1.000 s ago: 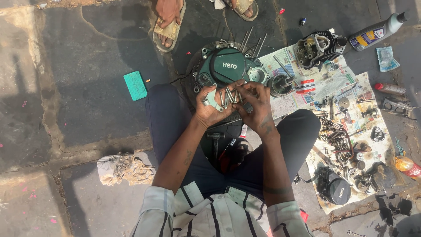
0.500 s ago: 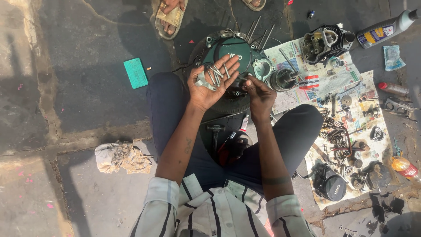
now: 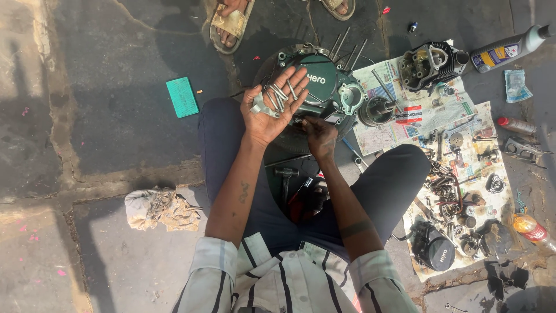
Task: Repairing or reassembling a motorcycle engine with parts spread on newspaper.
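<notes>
My left hand (image 3: 272, 110) is held palm up over my lap, and several metal bolts (image 3: 279, 95) lie loose in it. My right hand (image 3: 319, 134) is lower, fingers pinched against the near edge of a dark green engine cover (image 3: 325, 87) on the ground in front of me. What the fingers hold is too small to tell. Long studs (image 3: 346, 49) stick up from the far side of the engine.
Newspaper (image 3: 431, 116) to the right carries a cylinder head (image 3: 428, 62), a round part (image 3: 375, 110) and many small metal parts. An oil bottle (image 3: 508, 49) lies far right. A green block (image 3: 182, 97) and a rag (image 3: 157, 210) lie left. Another person's sandalled foot (image 3: 229, 23) stands beyond the engine.
My hands were together over the engine, sorting bolts. The left hand has since turned palm up with the bolts, and the right hand has dropped to the engine cover's edge.
</notes>
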